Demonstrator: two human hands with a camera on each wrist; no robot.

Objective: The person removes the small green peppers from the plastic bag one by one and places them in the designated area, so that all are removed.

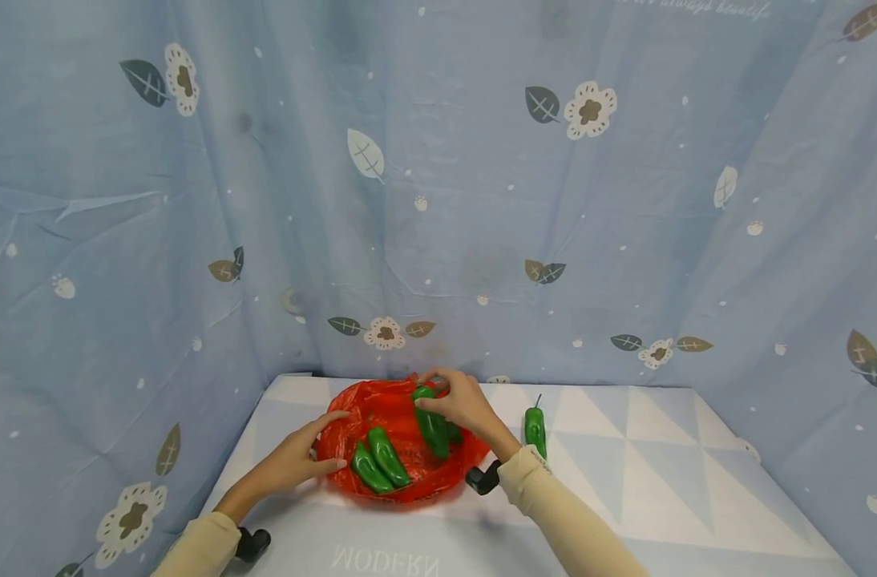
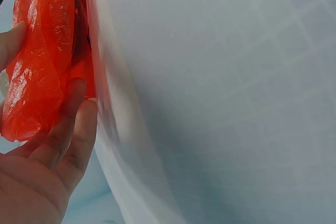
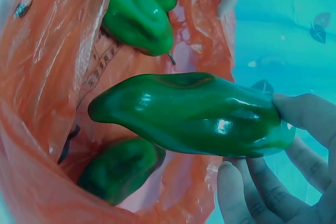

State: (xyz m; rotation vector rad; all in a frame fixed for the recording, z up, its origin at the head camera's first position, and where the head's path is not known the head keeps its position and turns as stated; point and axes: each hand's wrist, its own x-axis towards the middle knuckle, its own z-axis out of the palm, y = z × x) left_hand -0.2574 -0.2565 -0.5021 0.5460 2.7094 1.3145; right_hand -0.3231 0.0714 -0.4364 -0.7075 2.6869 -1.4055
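Observation:
A red plastic bag lies spread open on the table, with several green peppers inside. Two of these peppers rest side by side at its left. My right hand holds another green pepper by one end, over the right part of the bag. Below that one lies a further pepper, partly hidden in the head view. My left hand rests at the bag's left side, thumb and fingers spread along the red plastic without curling round it.
One green pepper lies on the white and grey patterned table cover, right of the bag, partly behind my right forearm. A blue curtain with leaves and flowers hangs behind the table and along its sides.

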